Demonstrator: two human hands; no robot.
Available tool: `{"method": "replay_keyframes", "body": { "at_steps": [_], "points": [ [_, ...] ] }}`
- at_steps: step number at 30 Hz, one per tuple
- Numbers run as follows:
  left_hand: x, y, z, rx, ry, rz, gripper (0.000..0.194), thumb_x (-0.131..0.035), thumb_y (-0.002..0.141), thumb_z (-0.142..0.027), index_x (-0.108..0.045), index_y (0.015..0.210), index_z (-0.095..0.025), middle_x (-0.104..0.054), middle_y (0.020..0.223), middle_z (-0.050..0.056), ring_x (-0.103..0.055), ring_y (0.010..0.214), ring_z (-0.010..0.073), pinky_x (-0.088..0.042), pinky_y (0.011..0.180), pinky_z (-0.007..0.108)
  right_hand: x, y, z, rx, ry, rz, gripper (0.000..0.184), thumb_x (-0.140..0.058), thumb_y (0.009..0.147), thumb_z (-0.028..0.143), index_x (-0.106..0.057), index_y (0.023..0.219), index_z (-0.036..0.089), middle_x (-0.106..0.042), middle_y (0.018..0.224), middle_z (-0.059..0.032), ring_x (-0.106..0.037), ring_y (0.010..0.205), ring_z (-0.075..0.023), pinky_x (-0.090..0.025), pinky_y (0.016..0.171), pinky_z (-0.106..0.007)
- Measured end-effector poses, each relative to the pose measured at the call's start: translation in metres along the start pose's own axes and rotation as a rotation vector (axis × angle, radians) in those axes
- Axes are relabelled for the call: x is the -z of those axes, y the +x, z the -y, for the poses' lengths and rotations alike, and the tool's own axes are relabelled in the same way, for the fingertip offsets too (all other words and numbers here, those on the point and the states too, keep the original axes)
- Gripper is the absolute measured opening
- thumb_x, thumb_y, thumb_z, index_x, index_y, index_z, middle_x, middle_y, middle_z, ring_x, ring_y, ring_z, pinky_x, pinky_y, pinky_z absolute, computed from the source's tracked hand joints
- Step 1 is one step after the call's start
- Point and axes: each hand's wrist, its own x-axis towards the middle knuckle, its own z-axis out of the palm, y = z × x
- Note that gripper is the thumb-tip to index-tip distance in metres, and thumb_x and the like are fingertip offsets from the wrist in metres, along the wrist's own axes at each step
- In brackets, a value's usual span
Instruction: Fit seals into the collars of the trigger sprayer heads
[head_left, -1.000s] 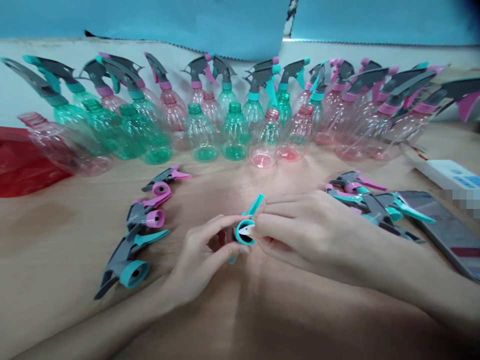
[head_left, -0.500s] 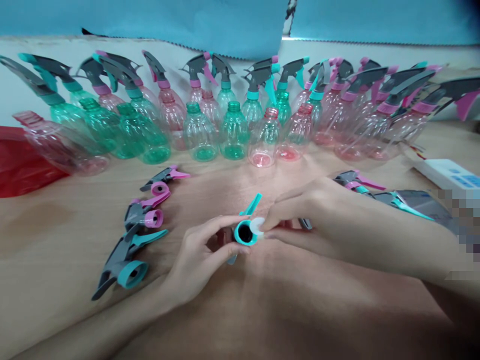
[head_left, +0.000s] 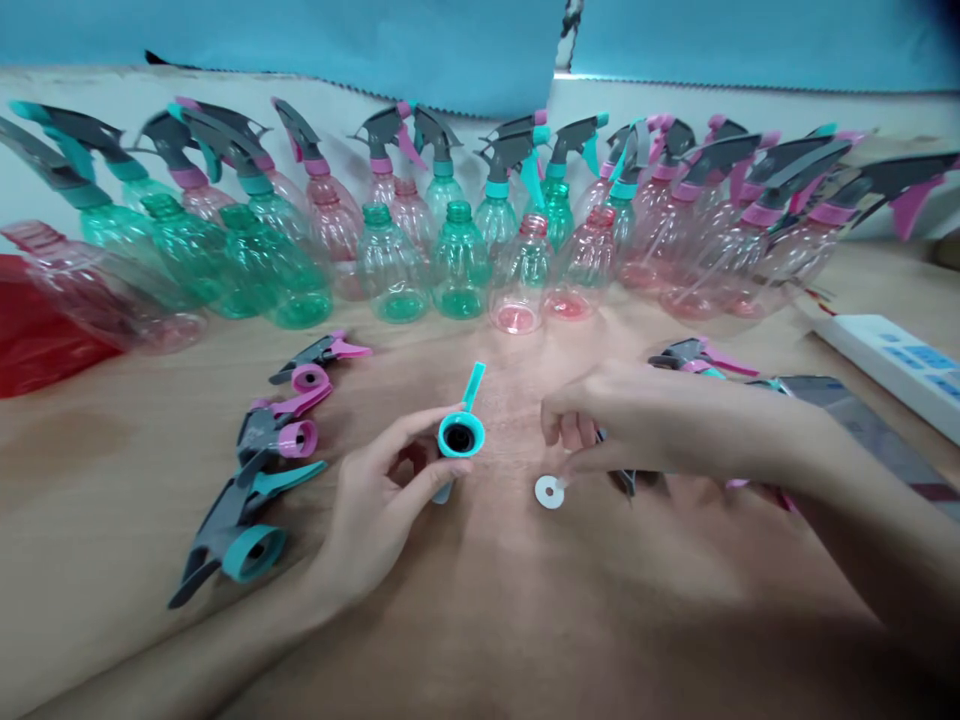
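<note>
My left hand (head_left: 390,490) pinches a grey spray trigger head (head_left: 460,436) with a teal collar and teal lever. The collar's round opening faces me, its inside dark. A white ring washer (head_left: 550,491) with a small centre hole appears at the tabletop, just under my right thumb tip. My right hand (head_left: 607,420) hovers over it, thumb apart from the curled fingers; whether the thumb touches the washer's edge is unclear. Partly hidden beneath that hand is another grey trigger head (head_left: 626,482).
Pink and teal trigger heads (head_left: 255,552) lie at left, more (head_left: 697,354) at right. Pink and green bottles (head_left: 461,265) line the back, several with sprayers fitted. A dark phone-like slab (head_left: 862,410) and a white power strip (head_left: 900,365) sit right; red plastic (head_left: 45,330) lies left.
My right hand has drawn back from the collar, and the white washer has gone from beside it to lower right. My left hand and its trigger head shifted slightly left and up.
</note>
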Motion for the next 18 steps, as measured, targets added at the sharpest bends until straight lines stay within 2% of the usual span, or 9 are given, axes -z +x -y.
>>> {"method": "replay_keyframes", "body": {
  "at_steps": [2, 7, 11, 14, 18],
  "points": [
    [0.000, 0.001, 0.001, 0.002, -0.005, -0.007, 0.029, -0.067, 0.079, -0.029, -0.062, 0.108, -0.028, -0.067, 0.095, -0.001, -0.060, 0.074, 0.0142, -0.047, 0.054, 0.021, -0.005, 0.005, -0.003, -0.003, 0.008, 0.087, 0.020, -0.064, 0.072, 0.041, -0.060, 0.076, 0.022, -0.061, 0.071, -0.0002, -0.056, 0.061, -0.0158, -0.035, 0.047, -0.024],
    [-0.001, 0.002, 0.002, 0.008, -0.014, 0.005, 0.029, -0.068, 0.079, -0.030, -0.063, 0.107, -0.029, -0.066, 0.092, -0.002, -0.058, 0.071, 0.0130, -0.047, 0.054, 0.020, -0.020, 0.024, -0.008, 0.079, 0.079, 0.196, 0.017, -0.065, 0.070, 0.032, -0.060, 0.082, 0.022, -0.064, 0.080, 0.0015, -0.059, 0.074, -0.0165, -0.040, 0.056, -0.025],
    [-0.002, 0.003, 0.002, 0.015, -0.011, 0.006, 0.030, -0.068, 0.078, -0.029, -0.063, 0.107, -0.030, -0.066, 0.093, -0.003, -0.058, 0.070, 0.0121, -0.047, 0.053, 0.020, -0.026, 0.028, -0.012, 0.100, 0.120, 0.239, 0.009, -0.063, 0.073, 0.030, -0.061, 0.075, 0.022, -0.064, 0.077, 0.0018, -0.059, 0.068, -0.0136, -0.040, 0.055, -0.024],
    [-0.002, 0.003, 0.002, 0.016, -0.004, 0.011, 0.030, -0.069, 0.078, -0.029, -0.063, 0.107, -0.029, -0.066, 0.092, -0.002, -0.058, 0.069, 0.0124, -0.046, 0.053, 0.021, -0.027, 0.028, -0.012, 0.104, 0.141, 0.264, 0.010, -0.065, 0.072, 0.031, -0.062, 0.071, 0.021, -0.063, 0.072, 0.0022, -0.057, 0.061, -0.0123, -0.038, 0.049, -0.023],
    [-0.001, 0.002, 0.003, 0.026, 0.006, 0.018, 0.030, -0.069, 0.078, -0.031, -0.062, 0.107, -0.028, -0.066, 0.094, -0.001, -0.059, 0.074, 0.0144, -0.047, 0.054, 0.022, -0.020, 0.024, -0.009, 0.097, 0.155, 0.235, 0.012, -0.064, 0.076, 0.033, -0.064, 0.075, 0.021, -0.064, 0.070, 0.0023, -0.056, 0.059, -0.0114, -0.038, 0.048, -0.022]
  ]
}}
